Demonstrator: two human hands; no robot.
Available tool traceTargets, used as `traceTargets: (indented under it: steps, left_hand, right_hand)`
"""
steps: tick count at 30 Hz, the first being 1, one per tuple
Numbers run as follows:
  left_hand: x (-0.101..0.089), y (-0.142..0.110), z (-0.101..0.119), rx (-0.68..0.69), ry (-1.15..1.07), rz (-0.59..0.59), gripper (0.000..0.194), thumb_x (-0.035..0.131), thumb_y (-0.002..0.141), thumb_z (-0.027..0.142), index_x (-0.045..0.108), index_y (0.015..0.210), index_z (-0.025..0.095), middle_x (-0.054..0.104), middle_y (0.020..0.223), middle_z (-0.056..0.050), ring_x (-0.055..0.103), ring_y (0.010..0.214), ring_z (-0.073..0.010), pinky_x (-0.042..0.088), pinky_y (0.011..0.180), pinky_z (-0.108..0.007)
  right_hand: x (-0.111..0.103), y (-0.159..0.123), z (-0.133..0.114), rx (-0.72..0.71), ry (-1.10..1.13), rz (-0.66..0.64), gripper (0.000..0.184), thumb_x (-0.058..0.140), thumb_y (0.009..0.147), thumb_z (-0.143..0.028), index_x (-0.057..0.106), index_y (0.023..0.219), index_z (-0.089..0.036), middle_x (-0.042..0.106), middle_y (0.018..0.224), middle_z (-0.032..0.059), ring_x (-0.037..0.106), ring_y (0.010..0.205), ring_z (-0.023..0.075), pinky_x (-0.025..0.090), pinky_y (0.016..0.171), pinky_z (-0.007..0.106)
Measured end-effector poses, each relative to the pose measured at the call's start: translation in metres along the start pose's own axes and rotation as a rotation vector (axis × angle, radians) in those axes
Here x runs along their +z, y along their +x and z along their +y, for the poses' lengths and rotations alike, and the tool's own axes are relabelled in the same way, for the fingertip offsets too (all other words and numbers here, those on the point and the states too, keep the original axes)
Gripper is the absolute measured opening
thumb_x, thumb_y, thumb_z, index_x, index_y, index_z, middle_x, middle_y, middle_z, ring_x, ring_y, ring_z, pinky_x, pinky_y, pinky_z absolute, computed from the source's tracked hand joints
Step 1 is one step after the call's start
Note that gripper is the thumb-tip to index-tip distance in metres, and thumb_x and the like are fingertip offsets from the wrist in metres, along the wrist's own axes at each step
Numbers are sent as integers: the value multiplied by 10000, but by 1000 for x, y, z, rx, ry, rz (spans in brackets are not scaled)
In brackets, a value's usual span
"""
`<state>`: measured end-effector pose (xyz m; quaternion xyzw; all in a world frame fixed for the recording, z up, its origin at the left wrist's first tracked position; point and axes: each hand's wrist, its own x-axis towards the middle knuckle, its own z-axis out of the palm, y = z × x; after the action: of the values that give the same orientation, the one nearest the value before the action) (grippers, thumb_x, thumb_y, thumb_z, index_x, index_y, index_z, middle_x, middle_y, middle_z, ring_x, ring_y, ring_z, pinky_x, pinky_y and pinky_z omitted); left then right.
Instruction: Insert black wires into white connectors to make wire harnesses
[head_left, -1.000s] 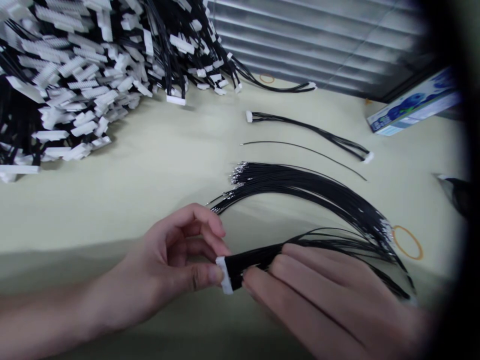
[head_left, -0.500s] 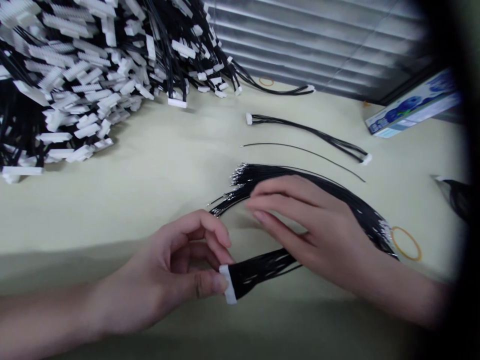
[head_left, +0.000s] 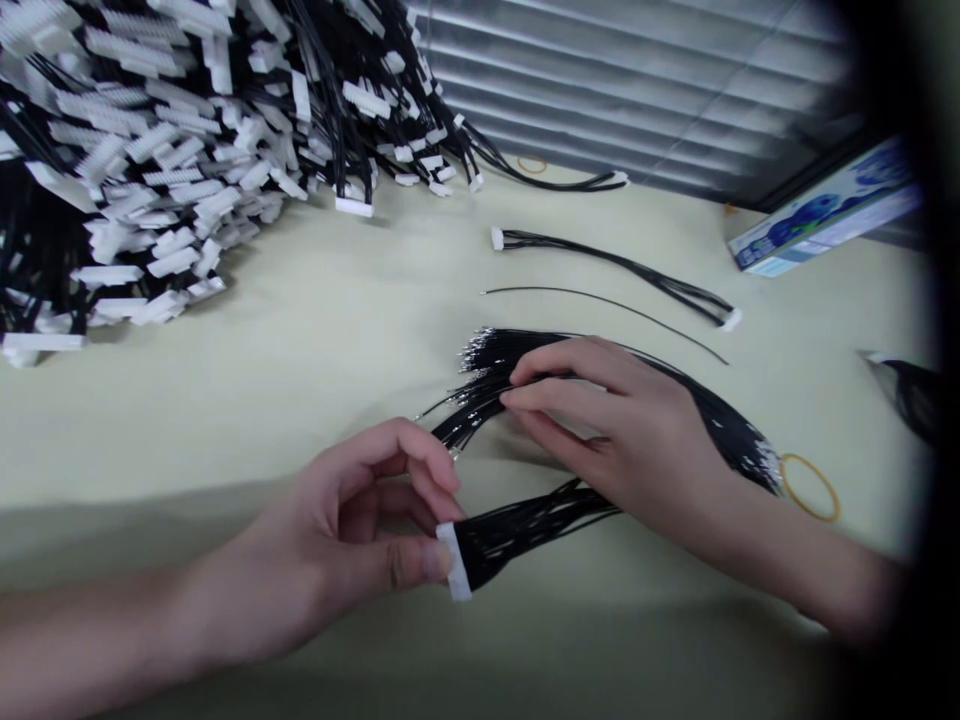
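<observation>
A white connector housing with many black wires fanning out to the right is held by my left hand. Thumb and fingers of that hand close on its left side. My right hand reaches over a loose bundle of black wires with shiny metal terminals at their ends. Its thumb and fingertips come together in a pinch at the bundle's near edge, on a black wire there. The far ends of the housing's wires run out of sight beneath my right hand.
A large heap of black cables with white connectors fills the upper left. Behind the bundle lie a single wire and a short two-ended cable. A rubber band and a blue-printed box are on the right.
My right hand's fingers have lowered onto the bundle and closed into a pinch, shifting a few wires at its near edge. My left hand stays almost still with the connector housing.
</observation>
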<state>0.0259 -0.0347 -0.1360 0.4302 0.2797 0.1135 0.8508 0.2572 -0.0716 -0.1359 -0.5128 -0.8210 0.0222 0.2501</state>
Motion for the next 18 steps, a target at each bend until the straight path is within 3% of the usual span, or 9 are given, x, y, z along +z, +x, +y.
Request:
traceTargets:
  steps: [2, 7, 13, 18]
  left_hand:
    - [0, 0, 1, -1, -1, 4, 207, 643, 781, 82, 536, 912, 200, 547, 854, 19, 555, 773, -79, 457, 671, -157]
    - [0, 0, 3, -4, -5, -1, 202, 630, 791, 73, 535, 914, 202, 539, 857, 27, 553, 769, -67, 457, 673, -145]
    - [-1, -1, 0, 2, -16, -11, 191, 622, 802, 79, 518, 910, 196, 547, 874, 21, 567, 790, -76, 467, 695, -161]
    - [-4, -1, -4, 33, -57, 0, 194, 623, 804, 76, 486, 874, 195, 564, 893, 22, 580, 805, -82, 473, 702, -171]
  right_hand:
    - [0, 0, 0, 0, 8, -2, 100, 535, 844, -123, 621, 846, -174, 593, 982, 38, 535, 890, 142, 452, 769, 280]
    - [1, 1, 1, 25, 3, -157, 134, 493, 872, -137, 598, 792, -162, 602, 894, 24, 537, 832, 140, 444, 711, 273]
    - [-10, 0, -13, 116, 78, 31, 112, 514, 859, -114, 547, 941, -183, 590, 898, 1, 548, 811, 86, 442, 712, 192]
    - [-36, -2, -35, 41, 204, 9, 85, 561, 850, -162, 585, 929, -182, 540, 790, -15, 504, 644, 41, 419, 559, 148]
